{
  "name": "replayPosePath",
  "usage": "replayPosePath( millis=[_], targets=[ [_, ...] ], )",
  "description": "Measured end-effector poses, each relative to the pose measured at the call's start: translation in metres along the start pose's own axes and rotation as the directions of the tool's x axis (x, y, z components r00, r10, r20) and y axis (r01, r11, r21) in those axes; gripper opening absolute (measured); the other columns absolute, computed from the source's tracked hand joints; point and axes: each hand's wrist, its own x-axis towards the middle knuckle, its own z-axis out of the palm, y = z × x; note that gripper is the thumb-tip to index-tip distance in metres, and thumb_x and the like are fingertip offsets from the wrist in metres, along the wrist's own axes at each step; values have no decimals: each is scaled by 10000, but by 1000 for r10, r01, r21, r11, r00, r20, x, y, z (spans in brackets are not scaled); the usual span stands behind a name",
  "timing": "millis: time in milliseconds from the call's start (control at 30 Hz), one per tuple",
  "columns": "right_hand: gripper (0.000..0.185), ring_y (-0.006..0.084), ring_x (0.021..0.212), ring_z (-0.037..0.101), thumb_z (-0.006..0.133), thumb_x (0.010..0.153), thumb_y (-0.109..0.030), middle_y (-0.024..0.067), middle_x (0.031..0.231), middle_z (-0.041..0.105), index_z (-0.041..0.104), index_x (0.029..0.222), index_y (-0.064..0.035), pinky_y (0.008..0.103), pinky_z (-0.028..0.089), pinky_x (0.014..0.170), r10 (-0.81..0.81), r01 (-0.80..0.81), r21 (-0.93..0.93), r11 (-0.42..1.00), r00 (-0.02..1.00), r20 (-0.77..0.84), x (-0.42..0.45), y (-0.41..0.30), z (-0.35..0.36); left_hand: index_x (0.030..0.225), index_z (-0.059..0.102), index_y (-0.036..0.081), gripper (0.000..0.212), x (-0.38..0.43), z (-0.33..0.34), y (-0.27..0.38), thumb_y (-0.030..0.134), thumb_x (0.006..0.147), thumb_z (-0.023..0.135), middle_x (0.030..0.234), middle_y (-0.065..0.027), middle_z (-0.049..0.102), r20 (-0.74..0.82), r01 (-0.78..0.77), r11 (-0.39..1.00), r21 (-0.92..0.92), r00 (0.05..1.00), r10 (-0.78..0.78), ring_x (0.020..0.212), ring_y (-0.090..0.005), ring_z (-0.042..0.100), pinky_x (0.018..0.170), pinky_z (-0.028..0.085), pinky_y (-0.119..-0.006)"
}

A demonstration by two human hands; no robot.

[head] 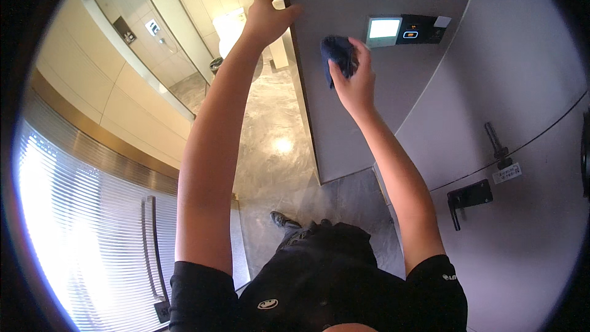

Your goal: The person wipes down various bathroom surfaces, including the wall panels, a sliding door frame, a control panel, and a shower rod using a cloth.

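Note:
My right hand (pixel 359 78) grips a bunched dark blue cloth (pixel 339 55) in front of the grey wall (pixel 341 133), a little left of and below a wall control panel (pixel 385 31) with a lit screen. Whether the cloth touches the wall cannot be told. Higher up, my left hand (pixel 272 14) has its fingers apart at the wall's edge beside the bathroom opening; the thumb lies over the grey surface and the fingers reach to the edge's far side. Beside the lit screen is a dark switch plate (pixel 421 30) with glowing marks.
A white toilet (pixel 229 27) and a small bin (pixel 215 64) stand beyond the opening. On the left is a ribbed glass door with a long handle (pixel 154 240). A door with a black lever handle (pixel 470 194) and a metal fitting (pixel 495 140) is on the right.

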Motion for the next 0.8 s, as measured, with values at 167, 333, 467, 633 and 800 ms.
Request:
replayPosePath(
  millis=[167, 333, 467, 633, 800],
  targets=[
    [311, 291, 924, 642, 657, 833, -143, 161, 1021, 629, 585, 1119, -43, 365, 508, 789, -85, 85, 26, 996, 996, -18, 19, -6, 29, 1511, 16, 159, 979, 0, 6, -6, -65, 777, 624, 1450, -218, 334, -42, -35, 997, 72, 998, 38, 1320, -356, 375, 833, 548, -359],
    [283, 284, 911, 636, 656, 832, -105, 156, 989, 626, 614, 1105, -40, 360, 499, 785, 99, -93, 220, 971, 995, -18, -19, 11, 42, 1511, 78, 124, 931, 2, 9, -3, -28, 778, 632, 1348, -200, 445, -52, -58, 998, 6, 997, 58, 1227, -341, 473, 829, 520, -334],
    [289, 243, 929, 620, 674, 837, -78, 133, 1038, 606, 619, 1115, -27, 315, 497, 794, 74, -72, 98, 993, 997, -17, -46, 23, 46, 1508, 102, 109, 907, -2, 10, -12, -4, 779, 630, 1365, -205, 435, -81, -78, 994, 80, 993, 84, 1257, -339, 449, 884, 504, -338],
    [287, 259, 893, 593, 694, 792, -66, 115, 992, 574, 643, 1075, -59, 336, 488, 771, 82, -82, 6, 997, 994, -73, -80, 40, 54, 1509, 41, 132, 908, -2, 11, 0, 3, 824, 624, 1477, -213, 297, -84, 6, 997, 81, 996, 1, 1339, -350, 348, 982, 465, -376],
    [296, 271, 893, 589, 687, 765, -40, 120, 976, 580, 643, 1057, -54, 349, 481, 776, 95, -97, -37, 995, 994, -53, -102, 56, 55, 1510, 42, 143, 903, -3, 14, 3, -3, 827, 613, 1475, -214, 301, -60, 21, 999, 48, 998, -18, 1349, -353, 331, 980, 467, -381]
  ],
)
